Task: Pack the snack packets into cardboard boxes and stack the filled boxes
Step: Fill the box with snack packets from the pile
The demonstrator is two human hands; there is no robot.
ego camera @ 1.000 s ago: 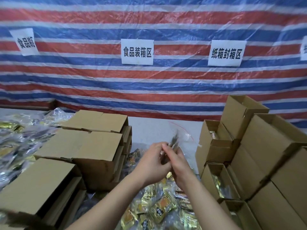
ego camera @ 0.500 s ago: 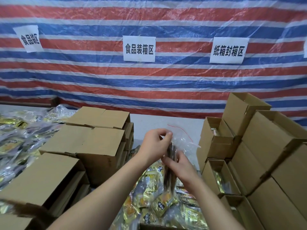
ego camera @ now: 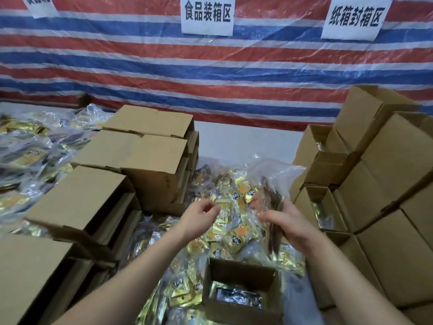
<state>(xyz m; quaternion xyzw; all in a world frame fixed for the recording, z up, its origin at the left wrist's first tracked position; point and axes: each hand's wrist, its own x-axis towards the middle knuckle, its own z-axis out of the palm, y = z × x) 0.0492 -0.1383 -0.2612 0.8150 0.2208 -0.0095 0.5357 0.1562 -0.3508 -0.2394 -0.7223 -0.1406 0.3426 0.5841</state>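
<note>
Snack packets: a clear plastic bag of dark snack sticks (ego camera: 273, 207) is held upright above the heap of gold foil packets (ego camera: 234, 233) on the desk, likely so it can drop end-first into the box.
Right hand (ego camera: 284, 222): fingers clamped on the bag's lower part.
Left hand (ego camera: 199, 216): fingers loosely curled, holding nothing, just beside the bag.
Open brown cardboard box (ego camera: 241, 292): below the hands, part filled.
Closed brown boxes (ego camera: 140, 156): stacked left.
</note>
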